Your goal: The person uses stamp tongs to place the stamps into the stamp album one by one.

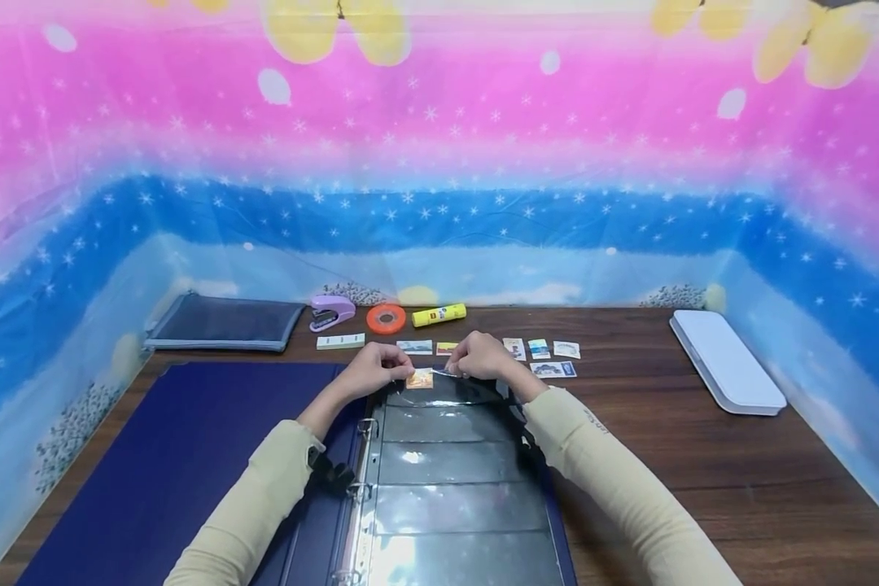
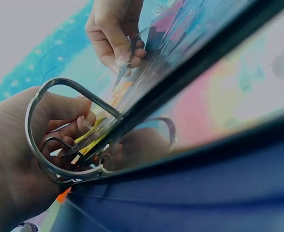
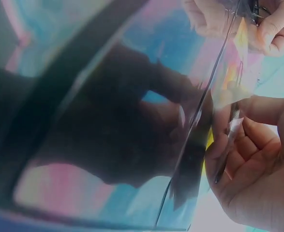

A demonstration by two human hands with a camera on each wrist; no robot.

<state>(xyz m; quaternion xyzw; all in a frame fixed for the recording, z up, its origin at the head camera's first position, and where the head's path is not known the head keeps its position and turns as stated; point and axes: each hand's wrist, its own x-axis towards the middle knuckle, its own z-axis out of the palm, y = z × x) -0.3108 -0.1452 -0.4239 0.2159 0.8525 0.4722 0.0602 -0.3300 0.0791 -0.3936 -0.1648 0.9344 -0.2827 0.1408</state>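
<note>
A ring binder lies open, and its clear pocket page (image 1: pixel 450 462) with dark backing is divided into horizontal strips. At the page's top edge, my left hand (image 1: pixel 372 369) pinches the clear sheet beside the metal ring (image 2: pixel 33 116). My right hand (image 1: pixel 481 356) grips slim metal tweezers (image 2: pixel 122 71) between thumb and fingers. Their tips point leftward to a small orange stamp (image 1: pixel 420 378), which overlaps the top pocket close to the left fingertips. In the right wrist view, the tweezers (image 3: pixel 222 166) run along the page's edge, and the stamp (image 3: pixel 241 41) shows near the left hand.
Several stamps (image 1: pixel 553 369) lie beyond the binder. Behind them stand a glue stick (image 1: pixel 439 315), orange tape roll (image 1: pixel 386 318), purple stapler (image 1: pixel 331 312) and dark mesh pouch (image 1: pixel 223 323). A white case (image 1: pixel 728 360) sits right; the blue cover (image 1: pixel 183 464) spreads left.
</note>
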